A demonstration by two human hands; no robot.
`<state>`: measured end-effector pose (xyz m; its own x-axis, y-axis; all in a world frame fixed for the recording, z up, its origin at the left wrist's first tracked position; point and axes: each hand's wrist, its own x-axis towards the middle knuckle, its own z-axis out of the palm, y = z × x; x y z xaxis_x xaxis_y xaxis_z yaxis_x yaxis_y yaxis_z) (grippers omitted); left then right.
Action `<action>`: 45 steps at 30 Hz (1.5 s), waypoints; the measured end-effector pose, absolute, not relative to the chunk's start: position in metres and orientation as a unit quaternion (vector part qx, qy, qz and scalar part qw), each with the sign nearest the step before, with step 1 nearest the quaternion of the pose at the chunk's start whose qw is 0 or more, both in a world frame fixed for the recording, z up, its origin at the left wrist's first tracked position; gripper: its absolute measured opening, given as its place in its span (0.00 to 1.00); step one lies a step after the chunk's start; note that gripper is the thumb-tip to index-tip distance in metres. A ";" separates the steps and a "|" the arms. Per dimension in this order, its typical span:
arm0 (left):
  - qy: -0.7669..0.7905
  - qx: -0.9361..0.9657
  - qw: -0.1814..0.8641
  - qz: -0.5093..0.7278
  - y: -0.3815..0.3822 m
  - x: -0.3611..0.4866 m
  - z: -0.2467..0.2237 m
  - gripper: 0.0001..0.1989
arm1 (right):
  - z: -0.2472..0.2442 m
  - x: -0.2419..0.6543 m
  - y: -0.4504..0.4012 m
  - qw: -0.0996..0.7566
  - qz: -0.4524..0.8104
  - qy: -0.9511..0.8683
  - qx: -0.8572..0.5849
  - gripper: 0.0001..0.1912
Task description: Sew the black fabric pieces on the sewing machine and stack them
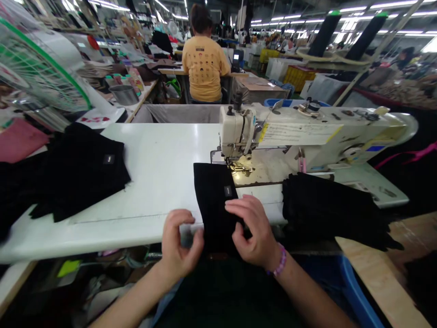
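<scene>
At frame centre, black cloth (215,189) is running lengthwise upward between the left hand (180,250) and nearer right hand (257,234), both curving with thumbs apart from fingers.

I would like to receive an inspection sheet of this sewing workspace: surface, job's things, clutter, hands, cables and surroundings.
Surface: white tabletop, line marked near front edge.
Job's things: black labelled cloth, lying by the sewing machine.
Clutter: left heap and right heap of black pieces; pink snips.
Hands: left hand open at the cloth's left edge; right hand open over its right side.
Cables: nothing clearly seen.
Surroundings: fan, left; person in yellow shirt, ahead.
</scene>
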<state>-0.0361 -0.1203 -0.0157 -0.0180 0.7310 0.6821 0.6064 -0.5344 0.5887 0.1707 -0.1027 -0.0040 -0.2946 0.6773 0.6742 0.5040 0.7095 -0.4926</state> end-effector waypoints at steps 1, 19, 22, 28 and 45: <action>0.486 0.705 0.070 0.511 -0.136 -0.037 -0.024 0.09 | -0.002 0.168 -0.110 0.451 0.098 -0.818 -0.344 0.28; 0.653 0.655 0.108 0.365 -0.147 -0.027 -0.034 0.03 | -0.011 0.139 -0.106 0.439 0.007 -0.835 -0.333 0.14; 0.637 0.667 0.111 0.371 -0.146 -0.027 -0.036 0.05 | -0.009 0.140 -0.104 0.442 0.003 -0.833 -0.333 0.12; 0.581 0.698 0.065 0.414 -0.148 -0.028 -0.029 0.05 | -0.004 0.144 -0.102 0.397 -0.028 -0.867 -0.300 0.11; 0.513 0.720 0.040 0.465 -0.149 -0.029 -0.018 0.07 | -0.002 0.136 -0.110 0.423 0.002 -0.858 -0.293 0.10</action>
